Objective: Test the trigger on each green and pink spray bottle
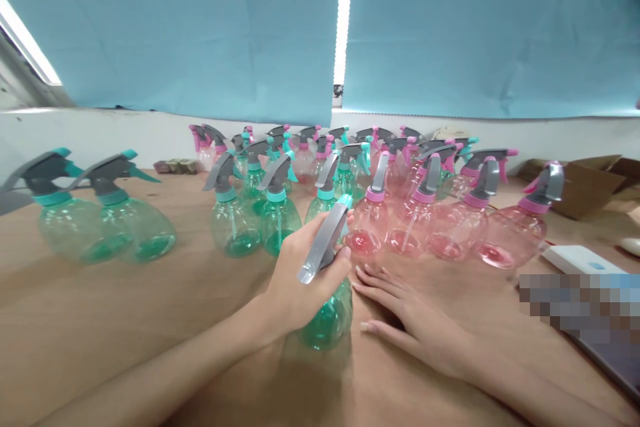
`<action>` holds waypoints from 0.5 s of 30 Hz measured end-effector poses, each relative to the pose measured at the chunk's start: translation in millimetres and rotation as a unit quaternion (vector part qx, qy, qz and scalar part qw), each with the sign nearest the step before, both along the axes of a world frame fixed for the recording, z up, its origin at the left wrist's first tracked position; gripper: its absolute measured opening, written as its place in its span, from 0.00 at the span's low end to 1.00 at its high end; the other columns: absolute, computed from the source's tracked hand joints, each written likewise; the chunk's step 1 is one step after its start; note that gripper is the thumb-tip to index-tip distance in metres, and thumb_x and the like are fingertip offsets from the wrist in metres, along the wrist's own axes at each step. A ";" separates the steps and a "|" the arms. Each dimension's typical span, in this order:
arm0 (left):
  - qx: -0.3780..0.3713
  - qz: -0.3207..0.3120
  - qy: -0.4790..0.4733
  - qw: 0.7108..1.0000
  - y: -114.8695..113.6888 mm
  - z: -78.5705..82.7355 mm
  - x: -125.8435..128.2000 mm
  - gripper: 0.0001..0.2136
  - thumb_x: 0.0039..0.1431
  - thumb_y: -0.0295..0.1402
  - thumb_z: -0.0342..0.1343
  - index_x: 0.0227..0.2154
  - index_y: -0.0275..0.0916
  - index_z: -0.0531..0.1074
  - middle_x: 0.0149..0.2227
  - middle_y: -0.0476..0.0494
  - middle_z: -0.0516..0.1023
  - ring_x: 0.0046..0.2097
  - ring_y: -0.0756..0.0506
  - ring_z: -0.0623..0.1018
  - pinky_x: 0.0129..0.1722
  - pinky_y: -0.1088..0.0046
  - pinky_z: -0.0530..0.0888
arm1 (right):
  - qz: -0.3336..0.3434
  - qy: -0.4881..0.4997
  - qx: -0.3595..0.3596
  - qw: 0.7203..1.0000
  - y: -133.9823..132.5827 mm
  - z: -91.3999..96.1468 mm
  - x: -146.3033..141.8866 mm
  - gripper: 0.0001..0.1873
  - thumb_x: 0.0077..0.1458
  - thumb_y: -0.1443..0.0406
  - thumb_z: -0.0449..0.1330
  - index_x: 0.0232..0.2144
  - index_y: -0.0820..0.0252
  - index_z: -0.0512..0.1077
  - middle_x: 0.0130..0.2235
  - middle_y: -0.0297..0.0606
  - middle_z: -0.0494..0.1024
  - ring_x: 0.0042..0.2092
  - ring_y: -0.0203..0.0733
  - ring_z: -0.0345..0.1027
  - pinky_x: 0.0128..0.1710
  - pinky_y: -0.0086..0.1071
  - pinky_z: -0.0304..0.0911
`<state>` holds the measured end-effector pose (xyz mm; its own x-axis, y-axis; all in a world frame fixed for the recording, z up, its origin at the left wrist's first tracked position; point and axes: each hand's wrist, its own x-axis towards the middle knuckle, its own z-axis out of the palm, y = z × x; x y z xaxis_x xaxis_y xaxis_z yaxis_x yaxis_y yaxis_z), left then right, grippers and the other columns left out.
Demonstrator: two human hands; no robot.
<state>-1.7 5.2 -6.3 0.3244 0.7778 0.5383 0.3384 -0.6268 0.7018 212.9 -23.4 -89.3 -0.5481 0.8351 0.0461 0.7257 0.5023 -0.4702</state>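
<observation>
My left hand (pixel 300 273) is closed around the neck of a green spray bottle (pixel 325 320) with a grey trigger head. Its nozzle is teal and points away from me; the hand hides the collar and most of the trigger. To the right, my right hand (pixel 415 313) rests on the wooden table (pixel 225 360) with its fingers spread, holding nothing. Just beyond its fingertips stand several pink spray bottles (pixel 367 227) in a row. Green spray bottles (pixel 235 223) continue that row to the left.
Two more green spray bottles (pixel 135 227) stand apart at the left. Further mixed bottles (pixel 303 160) crowd the back near the wall. On the right are a cardboard box (pixel 585 187), a white box (pixel 580 260) and a dark, partly pixelated object (pixel 610 340). Blue sheeting (pixel 200 27) hangs behind.
</observation>
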 end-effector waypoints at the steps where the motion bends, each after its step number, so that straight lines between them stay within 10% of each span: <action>1: 0.001 0.000 0.000 1.000 -0.1 -0.1 -0.1 0.01 0.58 0.29 0.50 0.32 0.39 0.66 0.30 0.50 0.67 0.33 0.48 0.72 0.34 0.68 0.70 | 0.001 0.001 0.000 1.000 0.2 -0.3 0.3 0.35 0.63 0.45 0.50 0.66 0.50 0.54 0.68 0.35 0.53 0.69 0.51 0.42 0.68 0.53 0.41; 15: 0.035 0.022 -0.009 0.999 -2.9 1.5 2.0 0.05 0.57 0.26 0.50 0.36 0.38 0.67 0.35 0.46 0.70 0.34 0.48 0.70 0.34 0.70 0.68 | 0.006 0.000 0.013 1.000 2.0 -5.0 0.8 0.34 0.63 0.46 0.50 0.66 0.50 0.54 0.68 0.35 0.54 0.69 0.51 0.43 0.68 0.53 0.41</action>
<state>0.3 2.4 -4.8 0.2817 0.7507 0.5976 0.3545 -0.6602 0.6622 213.7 -21.3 -94.3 -0.5577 0.8273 0.0674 0.7202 0.5227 -0.4561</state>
